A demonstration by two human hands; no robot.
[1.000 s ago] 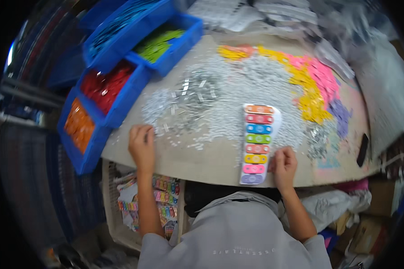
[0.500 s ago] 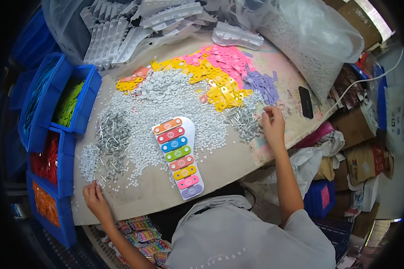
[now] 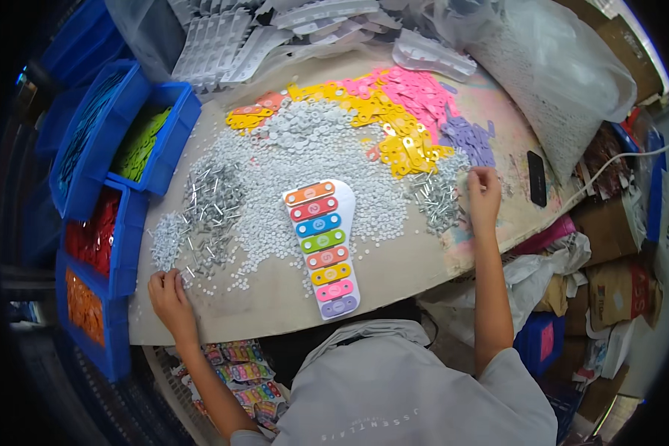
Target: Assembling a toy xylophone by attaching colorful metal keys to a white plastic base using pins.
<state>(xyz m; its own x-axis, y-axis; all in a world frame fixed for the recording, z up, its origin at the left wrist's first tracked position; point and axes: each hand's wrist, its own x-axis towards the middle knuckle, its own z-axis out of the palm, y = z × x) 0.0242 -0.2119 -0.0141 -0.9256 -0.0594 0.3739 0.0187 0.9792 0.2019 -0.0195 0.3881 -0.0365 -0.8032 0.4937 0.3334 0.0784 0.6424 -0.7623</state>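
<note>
A toy xylophone (image 3: 349, 245) with a white base and a row of coloured bars lies in the middle of the table, its wide end away from me. White round caps sit on the ends of the upper bars; the lowest three show small dark dots instead. My left hand (image 3: 172, 303) rests at the table's left front, fingers curled together beside a heap of small pale pieces (image 3: 168, 239). Over at the right, my right hand (image 3: 485, 195) has thumb and fingers pinched, beside a pile of metal pins (image 3: 436, 202). What either hand holds is too small to see.
White washers (image 3: 297, 178) spread behind the xylophone. Farther back lie yellow (image 3: 405, 149), pink (image 3: 412, 97) and purple bars (image 3: 468, 140). More pins (image 3: 214, 195) lie left. Blue bins (image 3: 119, 256) line the left edge; a black phone (image 3: 537, 178) and plastic bag (image 3: 550, 82) are right.
The whole view has swung, so the table and its contents appear farther right and slightly higher. Both hands stay by the same piles, and the xylophone keeps its place on the table.
</note>
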